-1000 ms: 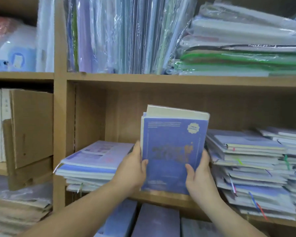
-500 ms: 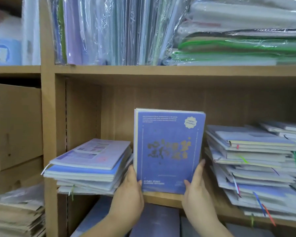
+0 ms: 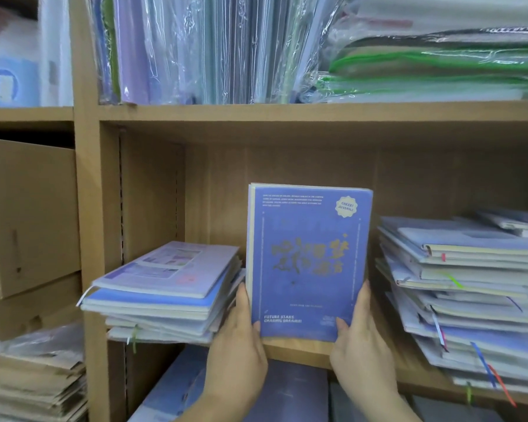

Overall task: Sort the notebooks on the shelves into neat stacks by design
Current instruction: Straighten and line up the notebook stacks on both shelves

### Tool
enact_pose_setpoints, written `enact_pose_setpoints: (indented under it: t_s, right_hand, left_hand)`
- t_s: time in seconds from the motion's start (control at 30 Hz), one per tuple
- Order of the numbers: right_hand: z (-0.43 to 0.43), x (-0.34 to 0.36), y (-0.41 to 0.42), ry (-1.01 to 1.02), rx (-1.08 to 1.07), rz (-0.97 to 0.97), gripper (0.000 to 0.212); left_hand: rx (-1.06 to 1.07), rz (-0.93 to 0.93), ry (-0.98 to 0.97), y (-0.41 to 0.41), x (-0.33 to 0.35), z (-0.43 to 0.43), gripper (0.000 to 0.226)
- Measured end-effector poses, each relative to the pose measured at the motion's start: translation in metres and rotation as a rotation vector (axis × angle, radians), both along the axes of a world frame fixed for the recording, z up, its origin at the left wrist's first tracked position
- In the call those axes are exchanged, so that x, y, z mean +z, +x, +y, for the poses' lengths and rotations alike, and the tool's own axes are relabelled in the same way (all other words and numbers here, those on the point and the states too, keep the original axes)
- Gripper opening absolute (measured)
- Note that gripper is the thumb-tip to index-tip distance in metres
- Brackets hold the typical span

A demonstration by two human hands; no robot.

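A bundle of blue-violet notebooks [image 3: 308, 260] with gold lettering stands upright on the middle shelf board [image 3: 299, 350], cover facing me. My left hand [image 3: 237, 354] grips its lower left edge, thumb on the cover. My right hand [image 3: 361, 345] grips its lower right edge the same way. To the left lies an untidy stack of pale violet notebooks [image 3: 165, 290]. To the right sits a taller, slanting stack of similar notebooks [image 3: 470, 293] with coloured ribbon markers hanging out.
Plastic-wrapped folders [image 3: 195, 47] stand on the shelf above, with flat wrapped packs [image 3: 439, 56] beside them. A cardboard box [image 3: 28, 217] fills the left bay. More violet notebooks [image 3: 290, 391] lie on the shelf below. The shelf upright [image 3: 89, 208] divides the bays.
The held bundle has tipped from a backward lean to upright and settled onto the shelf board. Both hands slid down to its lower corners.
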State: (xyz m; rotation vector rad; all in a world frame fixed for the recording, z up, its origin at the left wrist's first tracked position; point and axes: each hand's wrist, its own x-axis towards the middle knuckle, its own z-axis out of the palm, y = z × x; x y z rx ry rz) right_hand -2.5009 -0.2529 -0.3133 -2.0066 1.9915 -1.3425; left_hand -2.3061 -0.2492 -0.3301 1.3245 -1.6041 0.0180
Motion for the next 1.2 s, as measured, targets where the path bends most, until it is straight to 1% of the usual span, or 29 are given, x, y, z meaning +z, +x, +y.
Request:
enact_pose_setpoints:
  t_s: [0.1, 0.17, 0.23, 0.33, 0.47, 0.53, 0.63, 0.8, 0.9, 0.97, 1.07, 1.2]
  right_hand:
    - [0.004, 0.003, -0.002, 0.01, 0.017, 0.023, 0.097]
    - [0.007, 0.006, -0.002, -0.025, 0.021, 0.001, 0.1]
    - [0.014, 0.006, -0.002, -0.061, 0.091, -0.06, 0.1]
    - [0.036, 0.009, -0.003, -0.087, 0.188, -0.046, 0.099]
    - [0.092, 0.007, -0.005, -0.019, 0.294, -0.04, 0.094]
    - [0.124, -0.001, -0.006, 0.058, 0.366, -0.033, 0.094]
    - [0.17, -0.022, -0.003, 0.168, 0.427, -0.016, 0.092]
    - [0.225, -0.066, 0.004, 0.311, 0.419, 0.017, 0.089]
    - [0.254, -0.102, 0.004, 0.361, 0.407, -0.01, 0.087]
    - [0.267, -0.125, -0.001, 0.424, 0.383, -0.021, 0.087]
    - [0.267, -0.138, -0.012, 0.484, 0.33, -0.072, 0.083]
    - [0.244, -0.137, -0.037, 0.526, 0.23, -0.134, 0.075]
  left_hand:
    - [-0.053, 0.023, -0.005, 0.001, 0.001, 0.001, 0.09]
    - [-0.119, 0.091, -0.012, 0.003, 0.005, 0.003, 0.086]
    - [-0.154, 0.138, 0.001, 0.005, 0.008, 0.009, 0.08]
    - [-0.15, 0.095, 0.031, 0.01, 0.009, 0.035, 0.075]
    - [-0.212, 0.11, 0.025, 0.028, -0.003, 0.09, 0.071]
    - [-0.242, 0.122, 0.081, 0.039, -0.018, 0.123, 0.072]
    - [-0.253, 0.088, 0.158, 0.051, -0.041, 0.181, 0.072]
    - [-0.265, 0.122, 0.25, 0.065, -0.093, 0.245, 0.067]
    - [-0.321, 0.174, 0.309, 0.066, -0.121, 0.274, 0.065]
    - [-0.366, 0.17, 0.343, 0.063, -0.135, 0.287, 0.067]
    - [-0.391, 0.163, 0.394, 0.053, -0.14, 0.282, 0.064]
    - [-0.448, 0.16, 0.456, 0.028, -0.137, 0.242, 0.058]
